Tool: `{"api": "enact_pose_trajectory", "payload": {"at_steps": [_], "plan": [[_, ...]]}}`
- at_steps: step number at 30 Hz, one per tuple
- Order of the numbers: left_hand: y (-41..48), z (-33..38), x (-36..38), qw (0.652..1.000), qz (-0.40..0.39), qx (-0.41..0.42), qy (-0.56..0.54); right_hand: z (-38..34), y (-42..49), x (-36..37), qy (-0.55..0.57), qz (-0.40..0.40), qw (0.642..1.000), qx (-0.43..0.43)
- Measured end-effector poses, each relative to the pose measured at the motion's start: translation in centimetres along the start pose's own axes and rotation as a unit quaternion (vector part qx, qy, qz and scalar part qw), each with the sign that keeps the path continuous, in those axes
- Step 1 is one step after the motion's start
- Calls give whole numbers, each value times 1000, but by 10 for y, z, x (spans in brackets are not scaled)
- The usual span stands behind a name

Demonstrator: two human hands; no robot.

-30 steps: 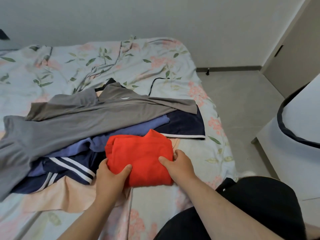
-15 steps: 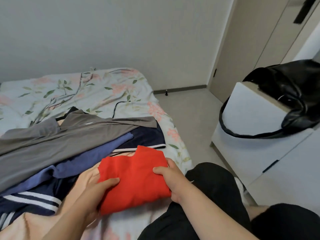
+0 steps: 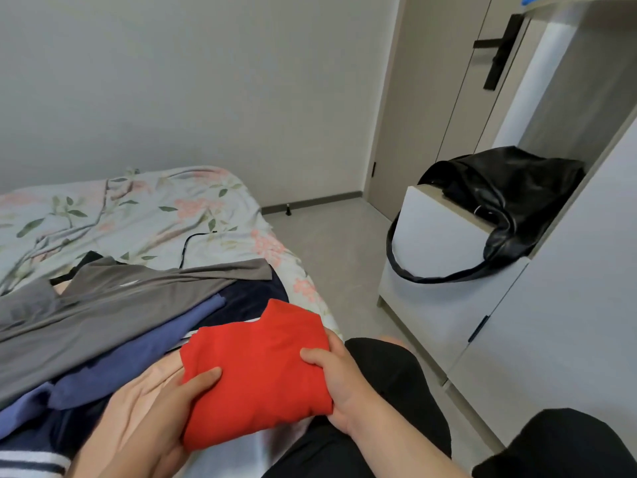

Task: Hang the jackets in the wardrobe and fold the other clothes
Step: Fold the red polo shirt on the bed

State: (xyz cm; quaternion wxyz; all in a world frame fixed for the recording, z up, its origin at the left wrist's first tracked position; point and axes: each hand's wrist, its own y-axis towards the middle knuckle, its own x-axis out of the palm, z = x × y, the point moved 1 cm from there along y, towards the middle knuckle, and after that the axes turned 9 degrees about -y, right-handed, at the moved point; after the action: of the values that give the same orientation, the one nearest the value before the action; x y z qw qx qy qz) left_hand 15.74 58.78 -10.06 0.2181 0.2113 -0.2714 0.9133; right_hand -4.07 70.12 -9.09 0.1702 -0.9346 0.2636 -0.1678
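Red garment [image 3: 255,374] folded compact, held over near edge of bed [image 3: 138,215] | gripped both sides by left hand [image 3: 148,408] and right hand [image 3: 339,384], thumbs on top, judged to stop folds opening | unfolded pile [image 3: 120,305] left mid-bed.

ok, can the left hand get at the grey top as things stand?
Probably, once it is freed. The grey top lies uncovered just beyond the left hand, with nothing over it. But that hand grips the red garment along with the right hand, so it must let go first.
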Motion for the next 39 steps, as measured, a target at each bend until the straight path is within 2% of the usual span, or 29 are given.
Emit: {"api": "enact_pose_trajectory", "payload": {"at_steps": [12,19,26,34,39], "plan": [[14,-9,87,996,-85,-17,28,-33,-36,-74,78,31,995,-53],[27,-39,188,987,-144,-33,61,-55,-62,-160,113,127,978,-120],[63,-100,286,972,-206,-72,92,-64,-74,-254,128,239,950,-156],[93,-159,388,934,-299,-145,133,-77,-98,-332,149,381,894,-185],[86,-189,422,904,-345,-196,162,-71,-128,-357,150,444,864,-185]]}}
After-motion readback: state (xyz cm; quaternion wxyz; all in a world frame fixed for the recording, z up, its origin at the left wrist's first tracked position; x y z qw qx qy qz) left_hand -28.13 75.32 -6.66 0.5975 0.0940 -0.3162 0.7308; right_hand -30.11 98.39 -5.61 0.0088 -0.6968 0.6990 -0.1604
